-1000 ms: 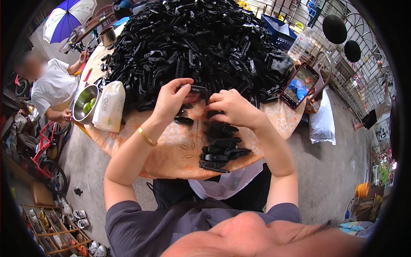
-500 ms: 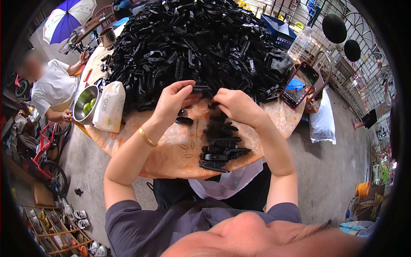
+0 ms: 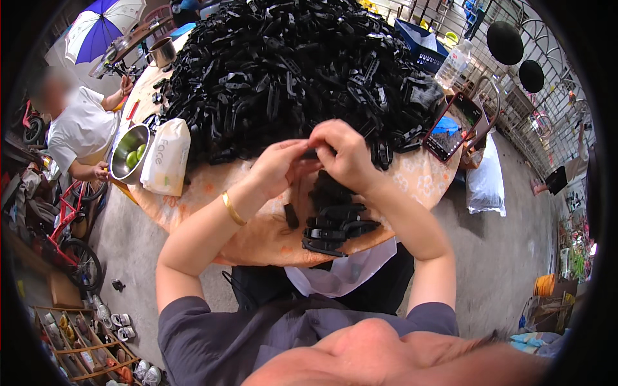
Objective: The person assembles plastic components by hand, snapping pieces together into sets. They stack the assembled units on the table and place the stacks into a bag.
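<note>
My left hand point(image 3: 278, 170) and my right hand point(image 3: 342, 154) meet over the table, just in front of a big heap of black plastic parts point(image 3: 277, 83). Pinched between the fingers of both is a small black plastic part point(image 3: 310, 154), mostly covered by them. Below my right hand, a row of black parts point(image 3: 335, 225) lies stacked near the table's front edge. One single black piece point(image 3: 291, 216) sits on the orange flowered tablecloth point(image 3: 251, 235) left of that row.
On the left are a steel bowl point(image 3: 121, 168) with green fruit, a tissue pack point(image 3: 165, 157) and a metal cup point(image 3: 162, 53). A phone point(image 3: 452, 127), a water bottle point(image 3: 452, 64) and a blue basket point(image 3: 418, 48) stand right. Another person point(image 3: 80, 125) sits at the left.
My hands have come together, the left moving right and slightly nearer me, the part now between both. A single black piece now shows on the cloth left of the row.
</note>
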{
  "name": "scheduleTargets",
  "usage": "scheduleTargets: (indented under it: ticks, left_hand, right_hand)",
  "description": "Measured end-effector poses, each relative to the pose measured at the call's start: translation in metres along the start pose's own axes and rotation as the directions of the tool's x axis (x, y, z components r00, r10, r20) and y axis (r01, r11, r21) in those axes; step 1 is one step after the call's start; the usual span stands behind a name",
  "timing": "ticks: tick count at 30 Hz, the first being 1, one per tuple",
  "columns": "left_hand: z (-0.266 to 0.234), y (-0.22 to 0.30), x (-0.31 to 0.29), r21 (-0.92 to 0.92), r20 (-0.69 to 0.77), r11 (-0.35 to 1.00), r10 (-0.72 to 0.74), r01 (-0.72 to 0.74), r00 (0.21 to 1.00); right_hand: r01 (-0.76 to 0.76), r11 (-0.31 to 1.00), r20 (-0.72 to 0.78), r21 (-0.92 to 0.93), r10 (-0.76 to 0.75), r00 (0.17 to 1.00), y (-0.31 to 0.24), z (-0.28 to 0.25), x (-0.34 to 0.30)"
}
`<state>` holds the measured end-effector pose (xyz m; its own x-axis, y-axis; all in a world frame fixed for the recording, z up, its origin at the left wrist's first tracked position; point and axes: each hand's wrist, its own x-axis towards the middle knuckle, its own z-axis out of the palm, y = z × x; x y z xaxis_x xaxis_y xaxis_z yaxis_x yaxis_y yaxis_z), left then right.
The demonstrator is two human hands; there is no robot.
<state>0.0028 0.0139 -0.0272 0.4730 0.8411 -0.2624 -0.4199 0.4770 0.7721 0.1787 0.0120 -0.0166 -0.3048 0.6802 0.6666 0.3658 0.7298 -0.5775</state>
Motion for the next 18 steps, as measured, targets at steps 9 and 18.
scheduleTargets:
  ticks: [9, 18]
  left_hand:
    - [-0.001, 0.027, -0.001, 0.185, -0.131, 0.934, 0.333, -0.307, 0.934]
    - [0.001, 0.023, -0.001, 0.125, -0.040, 0.972, 0.205, -0.198, 0.978]
  right_hand:
    - [0.326, 0.943, 0.508, -0.067, -0.249, 0.825, -0.076, -0.011, -0.001]
    - [0.300, 0.953, 0.471, -0.042, -0.246, 0.847, -0.085, 0.018, -0.009]
